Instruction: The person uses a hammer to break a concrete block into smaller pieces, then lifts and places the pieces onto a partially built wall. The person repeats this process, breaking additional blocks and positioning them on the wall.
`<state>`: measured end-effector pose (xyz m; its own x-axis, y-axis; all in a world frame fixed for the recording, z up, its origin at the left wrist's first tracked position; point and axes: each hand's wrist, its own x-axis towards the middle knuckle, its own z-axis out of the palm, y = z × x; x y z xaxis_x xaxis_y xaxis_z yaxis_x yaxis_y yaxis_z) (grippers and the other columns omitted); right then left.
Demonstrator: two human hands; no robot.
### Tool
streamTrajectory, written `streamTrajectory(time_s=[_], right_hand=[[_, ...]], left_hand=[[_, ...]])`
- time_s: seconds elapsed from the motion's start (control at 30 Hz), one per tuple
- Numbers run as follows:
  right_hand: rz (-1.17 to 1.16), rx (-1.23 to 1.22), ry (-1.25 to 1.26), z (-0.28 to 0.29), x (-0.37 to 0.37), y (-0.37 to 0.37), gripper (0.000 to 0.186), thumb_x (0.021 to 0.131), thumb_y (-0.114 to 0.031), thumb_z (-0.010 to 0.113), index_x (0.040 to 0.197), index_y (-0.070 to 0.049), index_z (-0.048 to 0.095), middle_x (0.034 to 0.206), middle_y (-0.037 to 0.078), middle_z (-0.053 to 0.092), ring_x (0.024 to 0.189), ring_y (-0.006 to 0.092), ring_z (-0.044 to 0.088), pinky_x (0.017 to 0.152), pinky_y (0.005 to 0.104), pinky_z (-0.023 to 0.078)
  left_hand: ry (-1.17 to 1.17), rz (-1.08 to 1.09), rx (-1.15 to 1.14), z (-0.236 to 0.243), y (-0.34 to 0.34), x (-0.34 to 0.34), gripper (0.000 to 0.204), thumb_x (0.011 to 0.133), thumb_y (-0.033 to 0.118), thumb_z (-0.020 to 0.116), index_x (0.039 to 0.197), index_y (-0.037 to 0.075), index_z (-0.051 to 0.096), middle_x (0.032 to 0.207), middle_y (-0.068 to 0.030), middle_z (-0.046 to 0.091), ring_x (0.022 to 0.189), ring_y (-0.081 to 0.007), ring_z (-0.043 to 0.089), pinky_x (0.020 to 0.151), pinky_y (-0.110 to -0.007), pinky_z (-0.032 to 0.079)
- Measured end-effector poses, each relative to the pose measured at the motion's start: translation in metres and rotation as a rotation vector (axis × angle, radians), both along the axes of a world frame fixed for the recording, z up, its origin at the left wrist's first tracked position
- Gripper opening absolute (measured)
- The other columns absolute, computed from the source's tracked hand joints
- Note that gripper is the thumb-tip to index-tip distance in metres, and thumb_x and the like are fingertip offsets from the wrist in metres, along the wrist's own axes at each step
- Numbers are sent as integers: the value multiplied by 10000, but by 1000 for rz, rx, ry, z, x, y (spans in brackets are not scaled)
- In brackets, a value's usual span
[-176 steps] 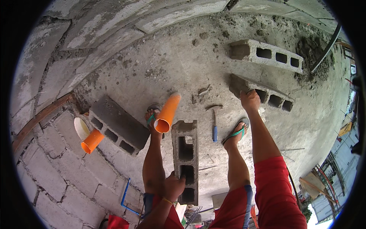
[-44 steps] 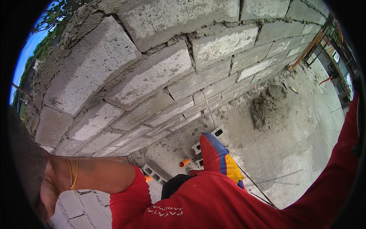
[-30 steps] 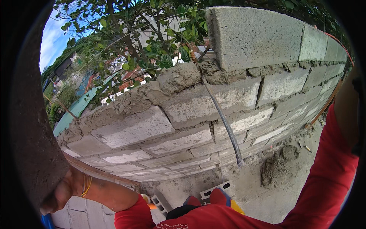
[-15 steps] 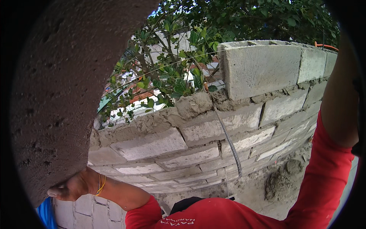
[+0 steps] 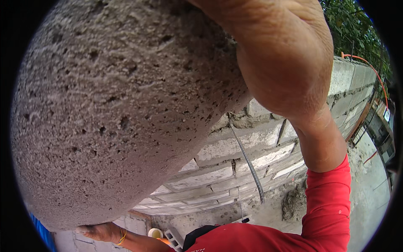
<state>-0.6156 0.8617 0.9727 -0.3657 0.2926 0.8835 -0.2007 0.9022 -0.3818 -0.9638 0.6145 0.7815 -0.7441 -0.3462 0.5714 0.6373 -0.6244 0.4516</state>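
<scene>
A large grey concrete block (image 5: 113,126) with a pitted face fills the left and upper middle, very close to me. Its lower edge rests on my left hand (image 5: 100,232), thumb along the rim and fingers mostly behind it. At the upper right, my right hand (image 5: 289,54) lies against the block's other end; its fingers are out of sight past the top of the picture. Beyond the block stands a block wall (image 5: 263,160) with mortar joints. A bent steel bar (image 5: 248,161) sticks out from its upper part and hangs down.
A mortar heap (image 5: 295,203) lies on the ground at the wall's foot. A pale bucket (image 5: 155,233) and a hollow block (image 5: 173,238) stand low down near my left forearm. An orange hose (image 5: 371,66) runs off the wall top at right, near tree leaves (image 5: 350,25).
The block has swung right and closer, now covering the wall top and leaves behind it. My right hand has come into view at its upper end; my left hand has moved lower and right.
</scene>
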Motion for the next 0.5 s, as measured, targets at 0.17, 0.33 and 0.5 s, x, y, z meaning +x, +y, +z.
streamTrajectory(time_s=[0.17,0.33,0.5], right_hand=[[179,-168,108,-62,-34,-6,378,1013,-315,687,1223,-19,582,1111,31,655,1002,75,582,923,263,485],[-76,-454,-3,-107,-52,9,404,999,-365,705,1145,-9,584,1024,21,617,942,72,526,839,260,467],[-102,-660,-56,-129,-65,35,450,990,-380,717,1117,37,604,964,78,660,902,116,580,797,303,504]], left_hand=[[27,115,-489,-57,-42,-24,871,1029,579,486,1600,-33,246,1592,-202,346,1438,-315,378,1226,-455,265],[-6,129,-786,-89,-49,-47,843,1017,503,557,1557,-86,291,1535,-212,402,1389,-301,427,1205,-429,278],[45,-260,-846,-52,-14,-50,784,1003,416,629,1503,-123,359,1461,-200,496,1330,-272,488,1167,-381,325]])
